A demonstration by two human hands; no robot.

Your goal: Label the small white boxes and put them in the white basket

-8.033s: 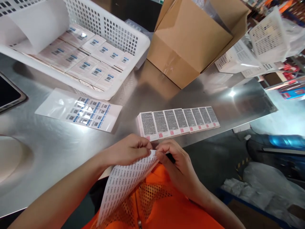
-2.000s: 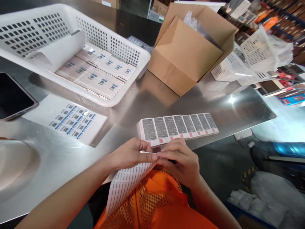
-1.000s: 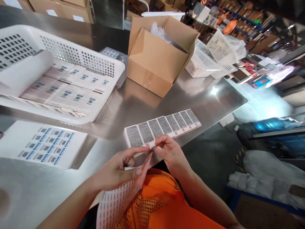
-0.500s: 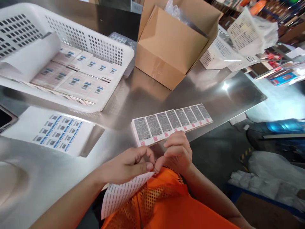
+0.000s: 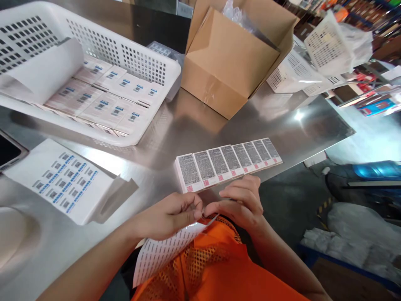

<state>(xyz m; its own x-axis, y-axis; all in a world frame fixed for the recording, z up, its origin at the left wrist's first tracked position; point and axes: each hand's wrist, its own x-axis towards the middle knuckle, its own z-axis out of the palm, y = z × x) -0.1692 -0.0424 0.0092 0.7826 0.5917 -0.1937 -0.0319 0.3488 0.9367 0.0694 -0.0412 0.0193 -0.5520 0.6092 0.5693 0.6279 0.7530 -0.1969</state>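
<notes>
My left hand (image 5: 169,215) pinches the upper edge of a curved sheet of stickers (image 5: 159,255) printed with rows of tiny dark text. The sheet hangs in front of an orange vest. Close beside the left fingertips is my right hand (image 5: 242,202), its fingers curled and its thumb reaching the sheet's corner; whatever lies between its fingers is too small to make out. Just beyond both hands, a row of small white boxes (image 5: 230,161) lies side by side on the metal table (image 5: 156,159), dark text panels and pink codes facing up.
A white perforated basket (image 5: 150,67) holds labelled boxes and a curled paper. Before it lie a stack of label sheets (image 5: 67,179) and a dark-screened device (image 5: 11,150). A cardboard box (image 5: 225,58) stands behind the row; more baskets (image 5: 294,69) stand at back right.
My right hand has shifted slightly to the right, away from the left fingertips, and the sheet's corner shows between them. The stack of label sheets at left appears turned. The view has shifted a little.
</notes>
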